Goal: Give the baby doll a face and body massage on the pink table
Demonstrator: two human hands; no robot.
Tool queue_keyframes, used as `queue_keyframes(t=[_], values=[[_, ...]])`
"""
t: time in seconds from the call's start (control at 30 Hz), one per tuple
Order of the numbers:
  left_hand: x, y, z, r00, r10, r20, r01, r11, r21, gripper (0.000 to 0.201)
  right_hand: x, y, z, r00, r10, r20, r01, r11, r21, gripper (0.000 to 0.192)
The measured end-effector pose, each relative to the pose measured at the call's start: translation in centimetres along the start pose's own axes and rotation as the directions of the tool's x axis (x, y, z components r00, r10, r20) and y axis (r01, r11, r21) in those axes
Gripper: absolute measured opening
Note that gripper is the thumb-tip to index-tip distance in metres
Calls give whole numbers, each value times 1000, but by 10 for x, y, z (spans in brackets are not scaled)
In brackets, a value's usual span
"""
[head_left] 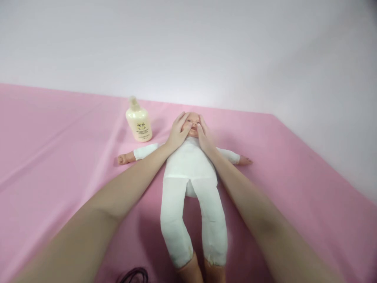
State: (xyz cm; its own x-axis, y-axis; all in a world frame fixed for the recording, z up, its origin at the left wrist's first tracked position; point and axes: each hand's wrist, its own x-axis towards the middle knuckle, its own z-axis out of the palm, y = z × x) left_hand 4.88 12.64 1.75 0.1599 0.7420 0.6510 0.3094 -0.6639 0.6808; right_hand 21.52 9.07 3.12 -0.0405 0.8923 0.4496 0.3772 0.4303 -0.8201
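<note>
A baby doll [191, 163] with a white cloth body lies on its back, its head at the far end and its legs towards me. My left hand [177, 132] rests along the left side of the doll's face, fingers stretched out and pointing away from me. On the right side of the face lies my right hand [205, 136], its fingers also straight against the cheek. Between my hands the doll's eyes, nose and mouth show in part. The doll's arms spread out sideways beneath my forearms.
A pale yellow pump bottle [140, 125] with a printed label stands left of the doll's head. Pink cloth [67, 157] with creases covers the table. Behind the table's far edge is a white wall [188, 51]. A dark looped cord [136, 271] shows at the bottom edge.
</note>
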Motion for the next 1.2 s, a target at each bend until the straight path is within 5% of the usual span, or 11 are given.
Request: queue_keyframes(t=[0.23,0.53,1.2], values=[[0,-7,1,998,-58,8,58,998,0,74,1,5,2,986,163,-26,-163,987,12,105],[0,5,-2,999,42,4,-42,999,4,60,2,4,0,998,56,-15,-56,998,13,97],[0,5,-2,999,51,8,-51,999,11,57,0,2,0,996,84,-3,-84,996,20,96]])
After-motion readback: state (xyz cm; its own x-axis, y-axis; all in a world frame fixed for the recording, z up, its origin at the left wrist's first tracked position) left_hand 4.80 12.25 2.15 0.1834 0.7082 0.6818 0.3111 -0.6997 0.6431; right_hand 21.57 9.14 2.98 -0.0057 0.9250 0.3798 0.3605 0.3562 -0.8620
